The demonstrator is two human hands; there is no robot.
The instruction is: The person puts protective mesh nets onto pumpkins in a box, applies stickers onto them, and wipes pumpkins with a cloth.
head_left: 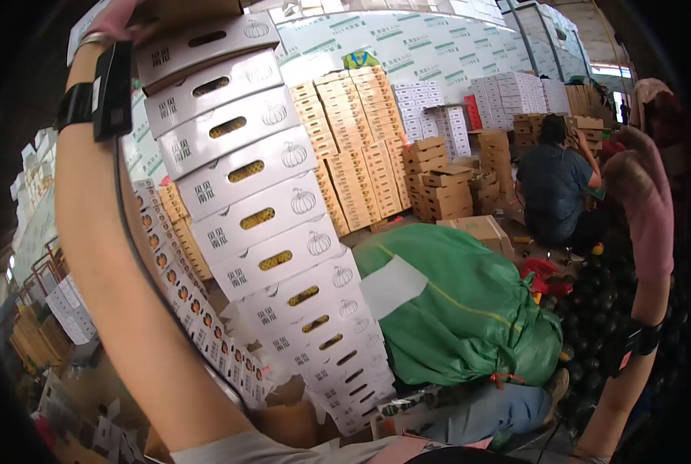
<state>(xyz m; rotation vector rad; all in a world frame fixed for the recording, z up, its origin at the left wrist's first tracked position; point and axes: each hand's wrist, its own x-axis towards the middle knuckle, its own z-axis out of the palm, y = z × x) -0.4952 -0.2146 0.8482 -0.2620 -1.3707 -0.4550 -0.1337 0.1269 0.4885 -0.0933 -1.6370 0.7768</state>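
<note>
Left hand [115, 22], at the far upper left, lies against the left end of the top box [206, 50]; the fingers are partly cut off by the edge of view, so whether they are closed on the carton cannot be told. A black wrist strap [75, 104] with a dark device [113, 91] encircles the left wrist. Right hand [639, 182], in pink, is raised at the right, well apart from the cartons; it is blurred, and its grip cannot be made out. The top box rests on a tall stack of white boxes [276, 201], left of centre, each front bearing a pumpkin drawing, dark characters and an oval handle slot — yellow shows through several slots. Just right of the stack, in the near centre, lies a green sack [469, 309] with a white sheet [394, 286] on its left part. Tan cartons [353, 147] stand in tall piles beyond. Far right of centre, a person in a dark top [558, 182] is low to the floor, near brown boxes [446, 189]; dark round produce [593, 325] lies massed at the near right.
</note>
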